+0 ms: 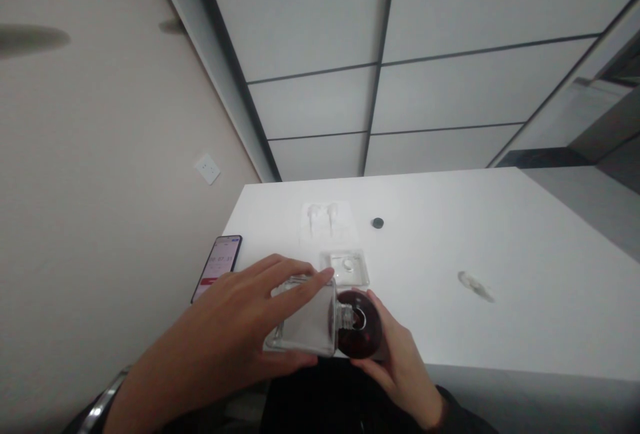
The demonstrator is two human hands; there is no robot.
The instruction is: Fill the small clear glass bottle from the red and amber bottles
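My left hand (235,314) is closed around a clear square glass bottle (307,327), tipped on its side with its threaded neck pointing right. The neck meets the top of a dark red-brown round bottle (363,347). Around that dark bottle's side wraps my right hand (403,361). Whether liquid passes between the two bottles cannot be made out. Just beyond them on the table sits a clear square glass or plastic piece (344,282) with a small round clear thing on it.
On the white table (425,234) are two clear pump heads (331,214) on a pale sheet, a small dark round cap (378,223) and a crumpled translucent scrap (475,285). A phone (227,251) lies at the left edge near the wall. White panels rise behind.
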